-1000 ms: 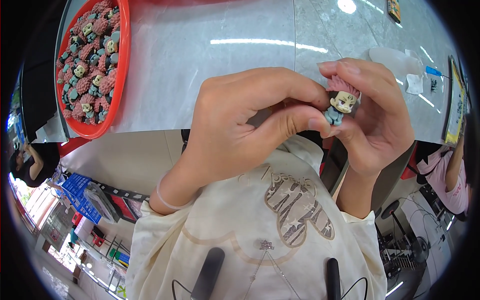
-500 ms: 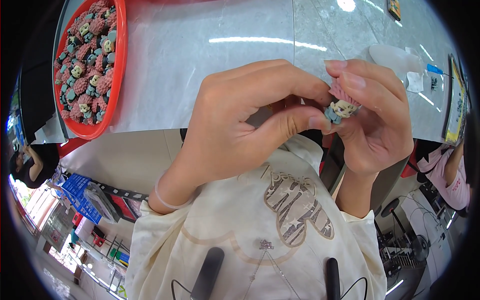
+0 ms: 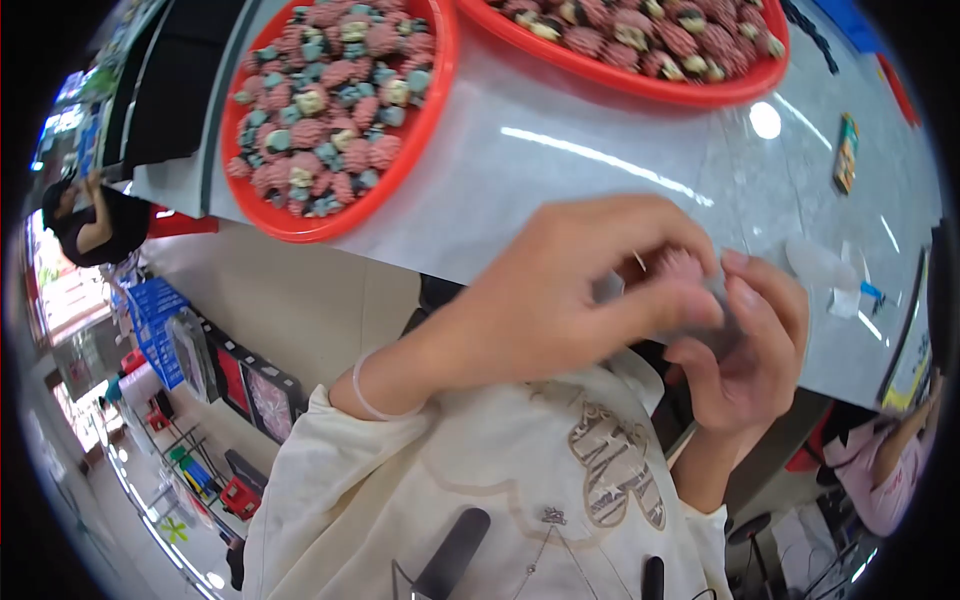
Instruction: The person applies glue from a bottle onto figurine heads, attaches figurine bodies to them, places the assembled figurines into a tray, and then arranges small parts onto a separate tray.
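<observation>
Close to the table's front edge, my left hand (image 3: pixel 570 290) pinches a small figurine (image 3: pixel 680 266) between thumb and bent fingers. Its pink, ridged hair shows above the thumb, while the rest is hidden or smeared by motion. Just to the right, my right hand (image 3: pixel 755 345) has its fingers curled but apart from the thumb. I see nothing gripped in it, and a narrow gap separates it from the left hand. Many similar pink-haired figurines (image 3: pixel 345 110) with grey-green bodies fill a red basin (image 3: pixel 437 110) at the left.
Another red basin (image 3: pixel 690 97) at the back holds more pink and cream figurine pieces. On the table's right lie a colourful narrow packet (image 3: pixel 846 155), a whitish translucent item (image 3: pixel 815 265) and a small blue-handled tool (image 3: pixel 872 292). Two people sit farther off, left and right.
My view has shifted left and farther back, bringing the second basin into sight. My right fingers have come off the figurine, which stays in my left hand, its face turned out of sight.
</observation>
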{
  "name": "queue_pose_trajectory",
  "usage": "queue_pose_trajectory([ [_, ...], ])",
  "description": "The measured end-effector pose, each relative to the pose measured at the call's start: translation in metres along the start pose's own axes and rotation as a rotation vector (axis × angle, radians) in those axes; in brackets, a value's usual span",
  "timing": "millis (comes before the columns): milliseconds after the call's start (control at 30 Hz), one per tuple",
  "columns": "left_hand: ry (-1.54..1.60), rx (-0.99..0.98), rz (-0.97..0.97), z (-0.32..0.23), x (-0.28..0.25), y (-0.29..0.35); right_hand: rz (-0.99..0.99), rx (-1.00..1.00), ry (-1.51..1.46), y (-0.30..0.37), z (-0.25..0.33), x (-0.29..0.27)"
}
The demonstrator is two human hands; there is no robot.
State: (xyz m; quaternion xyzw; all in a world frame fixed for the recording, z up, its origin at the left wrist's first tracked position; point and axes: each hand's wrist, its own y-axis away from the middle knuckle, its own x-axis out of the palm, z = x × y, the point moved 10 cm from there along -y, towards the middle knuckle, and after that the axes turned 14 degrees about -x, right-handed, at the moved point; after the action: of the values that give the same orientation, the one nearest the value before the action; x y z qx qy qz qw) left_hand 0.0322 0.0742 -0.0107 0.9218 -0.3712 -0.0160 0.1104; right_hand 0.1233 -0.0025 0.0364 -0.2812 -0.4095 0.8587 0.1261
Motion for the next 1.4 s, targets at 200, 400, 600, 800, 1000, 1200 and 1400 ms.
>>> queue_pose_trajectory([
  [200, -0.963, 0.224, -0.693, -0.059, -0.109, 0.045, 0.099, 0.072, 0.004, 0.003, -0.008, -0.002],
  [400, -1.282, 0.276, -0.823, -0.067, -0.141, 0.064, 0.112, 0.089, 0.001, 0.002, -0.011, 0.004],
  [600, -1.166, 0.239, -0.657, -0.053, -0.155, 0.033, 0.136, 0.076, 0.0, 0.0, -0.008, 0.008],
  [800, -1.271, 0.199, -0.66, -0.053, -0.139, 0.033, 0.107, 0.094, -0.009, 0.004, -0.009, 0.005],
  [1000, -1.343, 0.055, -0.762, -0.073, -0.133, 0.026, 0.096, 0.088, -0.01, 0.004, -0.009, 0.0],
  [1200, -1.218, 0.275, -0.65, -0.101, -0.1, -0.026, 0.098, 0.085, -0.037, 0.008, -0.007, -0.004],
  [1400, -1.129, 0.237, -0.422, -0.077, -0.079, -0.054, 0.137, 0.112, 0.026, 0.019, -0.003, -0.028],
])
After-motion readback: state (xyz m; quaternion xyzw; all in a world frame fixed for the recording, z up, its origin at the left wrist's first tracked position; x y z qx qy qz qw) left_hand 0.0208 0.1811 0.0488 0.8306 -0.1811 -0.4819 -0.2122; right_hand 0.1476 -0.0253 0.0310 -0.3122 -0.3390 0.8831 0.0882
